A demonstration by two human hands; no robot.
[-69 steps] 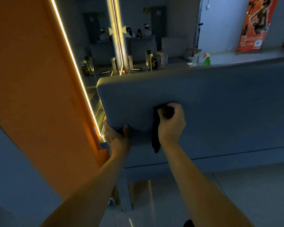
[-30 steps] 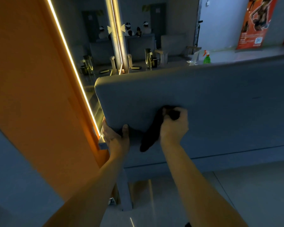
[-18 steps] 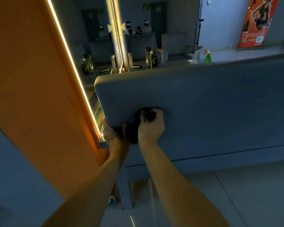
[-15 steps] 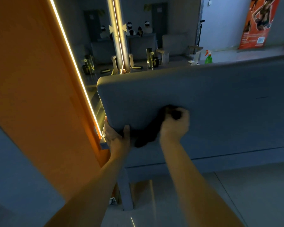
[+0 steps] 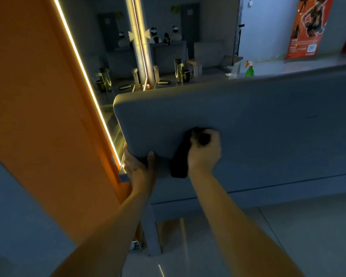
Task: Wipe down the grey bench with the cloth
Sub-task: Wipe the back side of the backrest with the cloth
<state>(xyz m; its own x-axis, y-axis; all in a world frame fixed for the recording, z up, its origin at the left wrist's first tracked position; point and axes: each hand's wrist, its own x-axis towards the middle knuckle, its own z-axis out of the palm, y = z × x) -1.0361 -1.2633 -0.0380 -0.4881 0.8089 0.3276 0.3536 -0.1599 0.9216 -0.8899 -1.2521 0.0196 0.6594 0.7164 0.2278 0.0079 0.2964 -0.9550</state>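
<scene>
Fingers of right hand (image 5: 205,152) curl round a bunched dark cloth (image 5: 179,163) pressed on the grey padded table (image 5: 268,124) near its near-left corner; left hand (image 5: 137,166) grips that corner, thumb on top. Risk: wadded cloth, tail dangling off the near edge, skips patches or slips loose.
</scene>
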